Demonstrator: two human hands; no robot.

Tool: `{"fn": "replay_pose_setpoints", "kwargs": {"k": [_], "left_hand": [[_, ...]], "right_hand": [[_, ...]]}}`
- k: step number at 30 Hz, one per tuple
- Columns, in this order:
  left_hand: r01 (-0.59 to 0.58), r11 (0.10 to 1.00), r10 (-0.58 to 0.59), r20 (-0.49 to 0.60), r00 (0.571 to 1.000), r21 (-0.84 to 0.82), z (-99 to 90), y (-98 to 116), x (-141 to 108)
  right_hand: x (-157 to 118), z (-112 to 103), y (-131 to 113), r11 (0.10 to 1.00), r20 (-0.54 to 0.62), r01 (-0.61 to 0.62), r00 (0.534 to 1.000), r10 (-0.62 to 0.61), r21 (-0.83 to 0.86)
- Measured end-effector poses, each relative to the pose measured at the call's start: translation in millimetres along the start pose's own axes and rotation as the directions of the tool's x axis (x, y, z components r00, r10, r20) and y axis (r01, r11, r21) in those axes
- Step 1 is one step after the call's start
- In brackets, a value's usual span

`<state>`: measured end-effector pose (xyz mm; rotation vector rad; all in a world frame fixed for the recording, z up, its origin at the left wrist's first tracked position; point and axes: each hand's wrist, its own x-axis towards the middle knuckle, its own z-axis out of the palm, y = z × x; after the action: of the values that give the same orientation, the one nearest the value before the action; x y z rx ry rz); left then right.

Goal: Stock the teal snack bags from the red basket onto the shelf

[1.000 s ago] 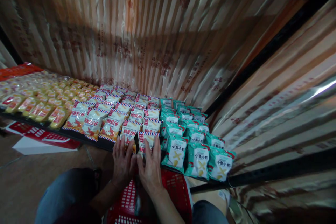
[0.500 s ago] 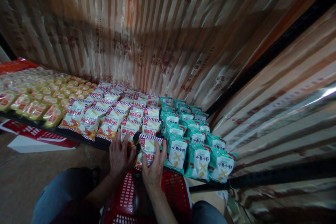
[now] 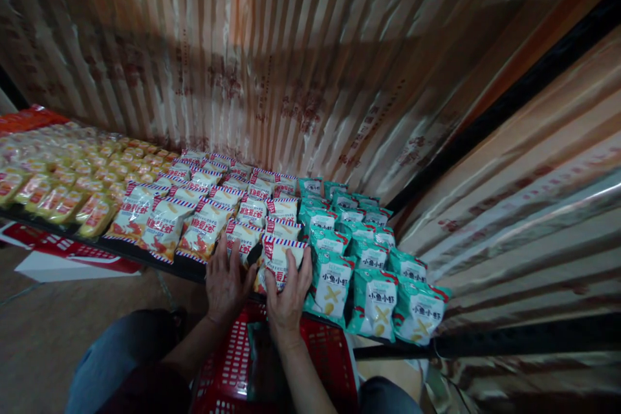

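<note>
Red perforated plastic basket (image 3: 330, 350): one, below the front edge of the flat black shelf (image 3: 121, 244). Right hand (image 3: 290, 297): at the shelf's front edge, thumb and fingers curved about a white, puffed plastic packet with a red-and-blue striped top seal (image 3: 276, 263), this packet at the front of the shelf. Left hand (image 3: 226, 284): same edge, fingers loosely spread on a matching white neighbour packet (image 3: 243, 237); whether they grip, cannot tell. Handling, as judged: light pressure at the sides, film uncrushed; packet best squared behind the shelf edge, lettering outward, the left fingers steadying the neighbour against a nudge. Teal-and-white puffed packets (image 3: 331, 281): several rows, shelf's right end; a bump here seems the likeliest fault. Yellow rounded packs in clear wrap (image 3: 97, 215): many, shelf's left part. Brown-and-cream striped sheeting (image 3: 272, 77): behind the shelf.
</note>
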<state>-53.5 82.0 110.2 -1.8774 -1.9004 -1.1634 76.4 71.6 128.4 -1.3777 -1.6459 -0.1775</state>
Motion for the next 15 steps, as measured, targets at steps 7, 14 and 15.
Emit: {"fn": "replay_pose_setpoints", "kwargs": {"k": [7, 14, 15], "left_hand": [[0.035, 0.999, -0.036, -0.033, 0.999, -0.024, 2.2, 3.4, 2.1], [0.046, 0.986, -0.07, -0.149, 0.986, -0.16, 4.0, 2.2, 1.9], [0.045, 0.985, -0.071, -0.154, 0.986, -0.165, 3.8, 1.7, 0.9]], "right_hand": [[-14.9, 8.1, 5.5, 0.998, 0.054, -0.045, 0.997, 0.047, -0.04], [-19.5, 16.9, 8.7, 0.996, 0.005, -0.082, 0.997, 0.082, -0.044], [-19.8, 17.6, 8.5, 0.996, 0.007, -0.07, 0.998, 0.07, -0.053]]}}
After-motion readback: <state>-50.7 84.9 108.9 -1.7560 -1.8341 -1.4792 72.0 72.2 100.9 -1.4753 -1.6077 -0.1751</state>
